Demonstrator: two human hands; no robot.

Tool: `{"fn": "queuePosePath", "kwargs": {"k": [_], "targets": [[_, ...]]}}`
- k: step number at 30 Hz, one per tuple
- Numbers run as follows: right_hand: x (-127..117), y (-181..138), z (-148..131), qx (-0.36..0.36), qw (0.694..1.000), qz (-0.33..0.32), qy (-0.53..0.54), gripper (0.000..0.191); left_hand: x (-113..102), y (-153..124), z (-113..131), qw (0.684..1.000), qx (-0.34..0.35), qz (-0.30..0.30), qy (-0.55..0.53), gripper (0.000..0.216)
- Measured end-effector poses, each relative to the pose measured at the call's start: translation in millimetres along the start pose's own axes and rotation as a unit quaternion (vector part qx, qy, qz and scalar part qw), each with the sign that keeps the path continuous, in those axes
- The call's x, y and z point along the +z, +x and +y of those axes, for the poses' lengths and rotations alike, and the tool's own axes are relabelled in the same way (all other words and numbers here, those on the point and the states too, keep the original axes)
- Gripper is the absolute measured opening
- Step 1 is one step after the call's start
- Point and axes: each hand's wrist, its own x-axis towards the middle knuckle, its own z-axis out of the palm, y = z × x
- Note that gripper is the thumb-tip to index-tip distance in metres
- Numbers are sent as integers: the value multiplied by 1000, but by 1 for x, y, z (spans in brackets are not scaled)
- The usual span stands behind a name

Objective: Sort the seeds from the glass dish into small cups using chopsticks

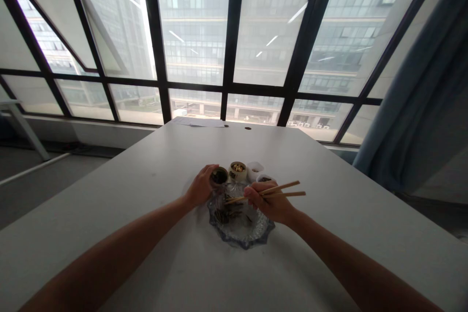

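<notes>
Dark pieces (219,174) sit in a cup (220,185) the left fingers (211,169) clasp; a scalloped plate (242,244) bears dark strips (222,216); a jar (233,175) holds nut-like bits (237,167), beside white cups (253,174); right fingers (251,192) pinch chopsticks (288,185) over the plate. White counter (175,156), windows (199,24), blue curtain (413,73).

Tan chopsticks (283,186) slant over a scalloped clear plate (245,243) of dark strips (222,216), beside a round cup (218,185).

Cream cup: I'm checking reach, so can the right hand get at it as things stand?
Probably yes: the right hand, holding chopsticks, is close by, and the cream cup stands open-topped with nothing seen over it.
</notes>
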Motion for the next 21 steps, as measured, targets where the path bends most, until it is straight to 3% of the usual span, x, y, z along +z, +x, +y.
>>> {"fn": "queuePosePath", "kwargs": {"k": [12,21], "targets": [[-3,1,-2,-9,999,-26,-19,49,1,0,-1,1000,1,-1,2,65],[-3,2,-1,-6,1000,-7,-22,48,1,0,-2,1000,5,-2,1,67]]}}
